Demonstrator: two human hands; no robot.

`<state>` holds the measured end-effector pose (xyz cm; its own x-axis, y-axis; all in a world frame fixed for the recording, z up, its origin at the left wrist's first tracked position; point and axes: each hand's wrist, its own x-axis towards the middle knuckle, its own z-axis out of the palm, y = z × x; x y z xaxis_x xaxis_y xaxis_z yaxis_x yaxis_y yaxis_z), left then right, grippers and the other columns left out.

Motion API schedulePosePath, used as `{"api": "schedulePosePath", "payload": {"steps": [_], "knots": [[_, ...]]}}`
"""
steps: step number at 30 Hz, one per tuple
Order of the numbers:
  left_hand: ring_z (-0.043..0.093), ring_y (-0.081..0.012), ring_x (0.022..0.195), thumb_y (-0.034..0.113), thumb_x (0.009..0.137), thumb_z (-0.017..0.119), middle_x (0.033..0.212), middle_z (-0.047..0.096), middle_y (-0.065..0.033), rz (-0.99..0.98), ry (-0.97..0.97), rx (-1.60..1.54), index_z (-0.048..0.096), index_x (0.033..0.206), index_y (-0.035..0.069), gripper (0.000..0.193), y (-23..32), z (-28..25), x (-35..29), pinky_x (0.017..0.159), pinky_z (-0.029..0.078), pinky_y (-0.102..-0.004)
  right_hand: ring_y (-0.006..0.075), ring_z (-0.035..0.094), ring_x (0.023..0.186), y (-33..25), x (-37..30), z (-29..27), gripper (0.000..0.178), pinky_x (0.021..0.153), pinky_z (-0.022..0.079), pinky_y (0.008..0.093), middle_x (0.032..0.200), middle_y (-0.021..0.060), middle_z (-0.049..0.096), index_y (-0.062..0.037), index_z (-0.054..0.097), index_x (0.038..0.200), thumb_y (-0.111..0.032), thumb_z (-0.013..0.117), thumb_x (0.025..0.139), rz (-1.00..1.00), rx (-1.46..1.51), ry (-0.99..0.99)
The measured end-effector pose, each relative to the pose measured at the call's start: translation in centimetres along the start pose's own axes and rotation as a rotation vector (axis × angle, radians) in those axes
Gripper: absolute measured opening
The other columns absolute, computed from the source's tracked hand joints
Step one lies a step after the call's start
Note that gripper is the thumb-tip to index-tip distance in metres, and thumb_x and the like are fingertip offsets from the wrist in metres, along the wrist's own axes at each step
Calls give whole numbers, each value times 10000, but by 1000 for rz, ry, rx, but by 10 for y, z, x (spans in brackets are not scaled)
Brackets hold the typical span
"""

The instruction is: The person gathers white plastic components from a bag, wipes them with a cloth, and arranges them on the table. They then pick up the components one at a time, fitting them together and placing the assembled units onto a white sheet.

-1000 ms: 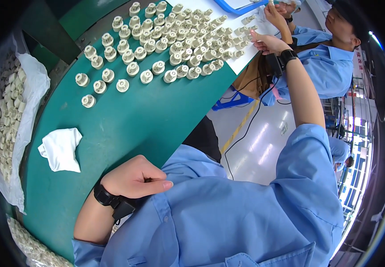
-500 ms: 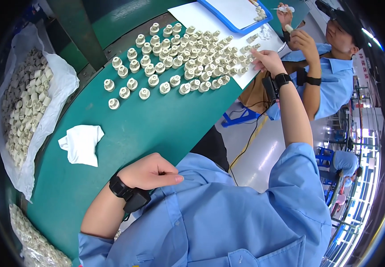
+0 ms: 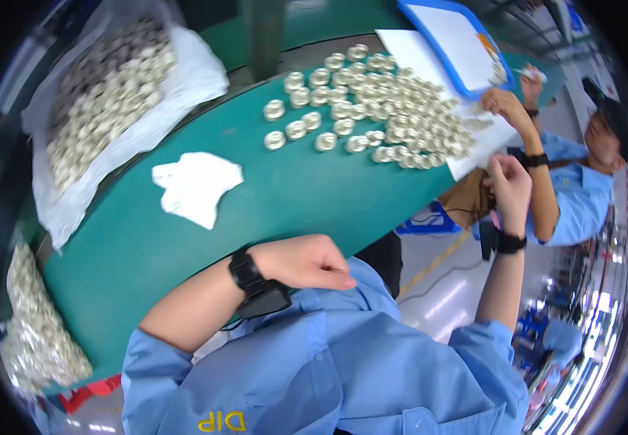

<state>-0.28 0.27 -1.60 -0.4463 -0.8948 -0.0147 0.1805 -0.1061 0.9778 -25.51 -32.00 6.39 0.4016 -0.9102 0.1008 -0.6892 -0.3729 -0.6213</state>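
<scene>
My left hand is closed in a loose fist near the table's front edge, in front of my body. Its palm is turned away, so anything inside is hidden. Off the table's right side, my right hand is raised with its fingers curled in; I cannot make out anything in them. Nearest to it are many small cream-coloured round plastic parts, standing in loose rows on the green table. The rows run onto a white sheet at the right end.
A crumpled white cloth lies left of the parts. Beyond it is an open white bag full of similar parts; a clear bag sits near left. A blue-rimmed tray stands far right. A co-worker's hand reaches beside it.
My right hand has drawn back from the parts on the white sheet toward me, its fingers curling. My left hand stays closed. The view has turned, and the co-worker's near hand has lowered toward the parts.
</scene>
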Motion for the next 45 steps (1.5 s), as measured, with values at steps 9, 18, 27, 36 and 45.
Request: {"api": "schedulePosePath", "payload": {"steps": [9,18,27,36,45], "knots": [[239,-87,578,285,1023,603,585,245,13,51,0,99,370,644,16,520,-1,6,5,517,253,-337,127,648,665,-199,-57,115,267,610,501,265,870,83,710,21,665,1123,-212,626,999,-243,475,-874],[249,-102,570,293,1022,592,581,259,1,106,34,123,393,654,0,511,-10,6,-2,521,259,-351,215,714,775,-242,-66,153,595,727,569,323,1003,191,729,26,500,1346,-480,325,1087,-175,1041,-939],[297,-98,557,285,1003,613,552,321,-21,36,-37,120,456,676,-25,477,3,1,-1,511,302,-353,140,664,658,-113,-126,116,232,585,515,257,851,106,701,17,557,1203,-141,531,1034,-113,875,-659],[458,-81,574,137,893,736,638,487,11,72,372,687,548,696,45,287,54,29,16,522,366,-295,41,537,579,-78,-104,124,116,504,419,200,713,-14,582,-35,620,1070,-122,589,1000,-58,980,-619],[513,-380,1232,210,695,877,1373,467,-202,15,806,1577,477,1379,81,802,83,-66,19,1005,471,-454,21,478,504,-91,-93,161,87,448,333,200,667,-47,548,-31,628,985,-109,589,993,-44,1123,-878]]}}
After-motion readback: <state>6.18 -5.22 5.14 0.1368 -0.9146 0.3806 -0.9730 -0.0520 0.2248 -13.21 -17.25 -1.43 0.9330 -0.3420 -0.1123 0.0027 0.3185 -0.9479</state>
